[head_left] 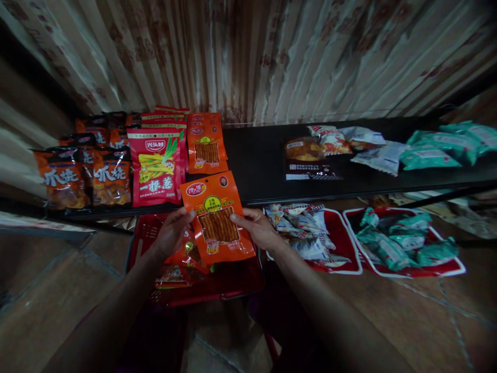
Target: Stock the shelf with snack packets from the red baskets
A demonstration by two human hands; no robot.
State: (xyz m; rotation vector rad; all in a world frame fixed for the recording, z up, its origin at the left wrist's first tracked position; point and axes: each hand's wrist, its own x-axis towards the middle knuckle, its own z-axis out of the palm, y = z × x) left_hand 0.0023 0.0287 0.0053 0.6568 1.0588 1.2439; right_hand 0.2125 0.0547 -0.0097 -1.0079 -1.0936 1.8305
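Note:
Between my two hands is an orange snack bag with a clear window showing brown strips. My left hand pinches its left edge, and my right hand grips the right edge with the thumb on the front. The bag is slightly tilted, in front of the shelf edge and above a dark red basket. More orange and red packets lie in that basket, partly hidden by the held bag and my left hand. Matching orange bags stand on the shelf just behind, beside a row of pink-red snack bags.
Orange-and-black bags stand at the left of the black shelf. Farther right lie a brown packet, white-blue packets and teal packets. Below are a red basket of white-blue packets and another with teal packets. A curtain hangs behind.

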